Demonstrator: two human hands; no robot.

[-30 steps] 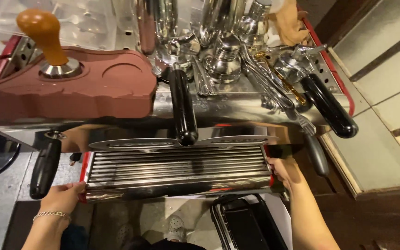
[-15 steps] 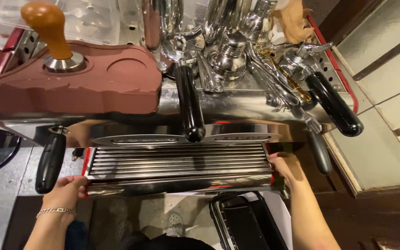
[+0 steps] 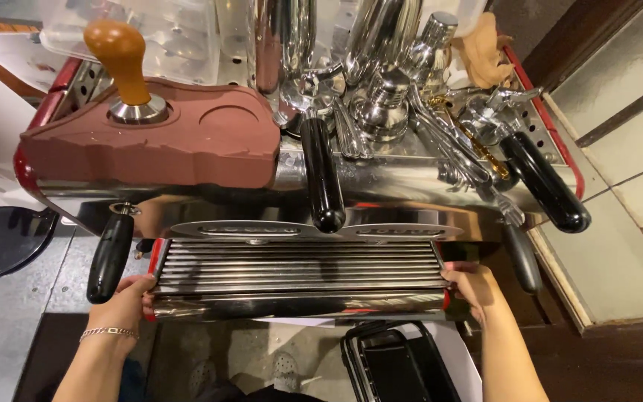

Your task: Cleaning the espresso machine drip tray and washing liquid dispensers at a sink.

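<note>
No pkgs, labels, signs or screens in view

The steel drip tray (image 3: pixel 299 272), ribbed with red end caps, sits level, seemingly partly out from the machine.

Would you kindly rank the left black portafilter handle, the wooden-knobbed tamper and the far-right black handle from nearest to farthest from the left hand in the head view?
From the left hand, which grips the drip tray's left end:
1. Left black portafilter handle, just above the hand.
2. Wooden-knobbed tamper, up on the brown mat at the left.
3. Far-right black handle, across the machine's right side.
</note>
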